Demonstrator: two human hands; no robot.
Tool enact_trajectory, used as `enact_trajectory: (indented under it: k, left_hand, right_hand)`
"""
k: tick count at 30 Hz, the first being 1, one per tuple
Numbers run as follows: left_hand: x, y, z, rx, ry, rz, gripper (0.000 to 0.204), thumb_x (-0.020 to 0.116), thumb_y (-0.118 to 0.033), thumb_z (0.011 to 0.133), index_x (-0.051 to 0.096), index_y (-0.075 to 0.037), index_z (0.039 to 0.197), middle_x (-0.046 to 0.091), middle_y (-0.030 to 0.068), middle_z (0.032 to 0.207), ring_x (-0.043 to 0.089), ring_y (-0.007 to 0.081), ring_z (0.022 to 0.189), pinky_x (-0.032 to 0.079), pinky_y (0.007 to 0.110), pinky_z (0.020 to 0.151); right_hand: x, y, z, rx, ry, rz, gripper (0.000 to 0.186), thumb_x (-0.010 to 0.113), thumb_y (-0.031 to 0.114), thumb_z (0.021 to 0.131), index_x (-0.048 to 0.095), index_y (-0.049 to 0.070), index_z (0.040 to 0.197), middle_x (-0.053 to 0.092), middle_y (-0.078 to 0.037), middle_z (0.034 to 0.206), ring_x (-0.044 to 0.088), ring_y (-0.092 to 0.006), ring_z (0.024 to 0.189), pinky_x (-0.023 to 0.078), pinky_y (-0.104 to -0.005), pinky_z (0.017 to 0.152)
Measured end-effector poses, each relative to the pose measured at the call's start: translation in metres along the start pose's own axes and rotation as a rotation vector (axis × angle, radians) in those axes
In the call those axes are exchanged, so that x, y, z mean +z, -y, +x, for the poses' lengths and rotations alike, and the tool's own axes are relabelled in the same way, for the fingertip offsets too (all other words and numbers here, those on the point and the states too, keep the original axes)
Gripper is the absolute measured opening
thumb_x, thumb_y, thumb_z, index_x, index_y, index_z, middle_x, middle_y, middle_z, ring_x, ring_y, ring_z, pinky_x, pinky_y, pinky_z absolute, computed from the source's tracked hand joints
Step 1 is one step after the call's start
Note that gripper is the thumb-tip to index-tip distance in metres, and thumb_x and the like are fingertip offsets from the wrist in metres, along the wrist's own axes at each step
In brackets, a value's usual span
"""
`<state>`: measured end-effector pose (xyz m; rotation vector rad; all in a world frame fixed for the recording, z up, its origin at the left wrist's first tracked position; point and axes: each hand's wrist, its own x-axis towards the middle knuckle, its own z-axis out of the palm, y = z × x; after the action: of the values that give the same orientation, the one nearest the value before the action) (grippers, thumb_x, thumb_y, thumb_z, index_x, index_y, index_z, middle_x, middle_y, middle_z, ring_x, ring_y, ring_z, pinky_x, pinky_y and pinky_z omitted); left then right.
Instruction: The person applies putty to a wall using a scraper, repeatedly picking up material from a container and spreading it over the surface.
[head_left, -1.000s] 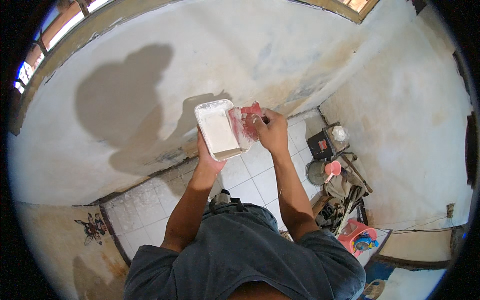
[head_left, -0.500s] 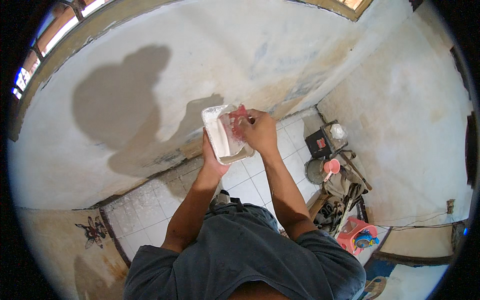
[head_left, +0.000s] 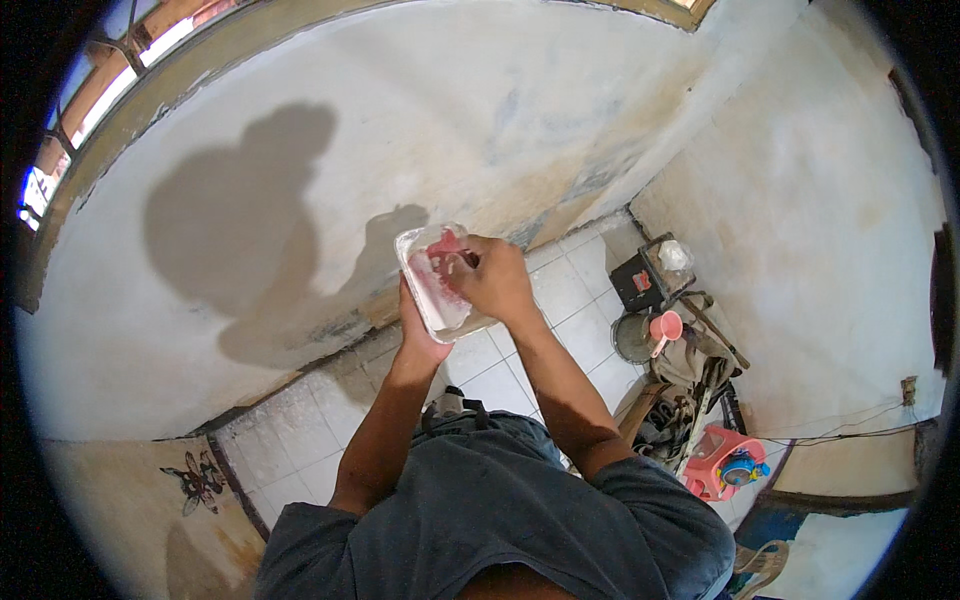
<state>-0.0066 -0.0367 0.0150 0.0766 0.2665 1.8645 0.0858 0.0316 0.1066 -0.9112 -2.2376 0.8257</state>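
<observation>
My left hand (head_left: 423, 333) grips the near left side of a shallow white plastic tub (head_left: 462, 322), its thumb along the outer wall. White paste is smeared inside the tub, which is tilted toward me. In my right hand (head_left: 502, 281) is a red putty spreader (head_left: 447, 243), pinched between closed fingers. The spreader's blade is inside the tub and partly coated with white paste. My right fingers cover its near part.
A patchy plastered wall (head_left: 430, 130) rises in front. At right stand a black box (head_left: 632, 283), a bucket (head_left: 630, 338) with a pink dipper (head_left: 665, 327), and a pink stool (head_left: 715, 462). Tools and cloths lie between them on the white tiles (head_left: 480, 362).
The spreader has moved left across the tub, with my right hand following. The tub has shifted slightly left and toward me. My left hand keeps its hold.
</observation>
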Motion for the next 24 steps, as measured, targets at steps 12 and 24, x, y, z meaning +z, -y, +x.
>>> enact_trajectory:
  k: [12, 24]
  left_hand:
    - [0.003, 0.008, 0.005, 0.003, 0.062, 0.114, 0.04, 0.04, -0.037, 0.101, 0.055, -0.01, 0.126, 0.059, 0.0067, 0.125, 0.055, 0.0224, 0.119, 0.041, 0.039, 0.104]
    - [-0.03, 0.004, 0.025, -0.211, 0.02, 0.023, 0.05, 0.04, -0.052, 0.099, 0.055, -0.013, 0.126, 0.061, 0.006, 0.12, 0.058, 0.022, 0.11, 0.044, 0.039, 0.1]
  right_hand:
    - [-0.012, 0.008, -0.007, 0.176, -0.077, 0.104, 0.016, 0.064, 0.02, 0.082, 0.072, 0.009, 0.091, 0.066, -0.02, 0.074, 0.065, -0.0409, 0.068, 0.053, -0.0456, 0.064]
    - [0.011, -0.002, -0.021, -0.009, -0.153, -0.109, 0.018, 0.065, 0.017, 0.084, 0.068, 0.004, 0.098, 0.062, -0.017, 0.07, 0.063, -0.0371, 0.063, 0.05, -0.0427, 0.058]
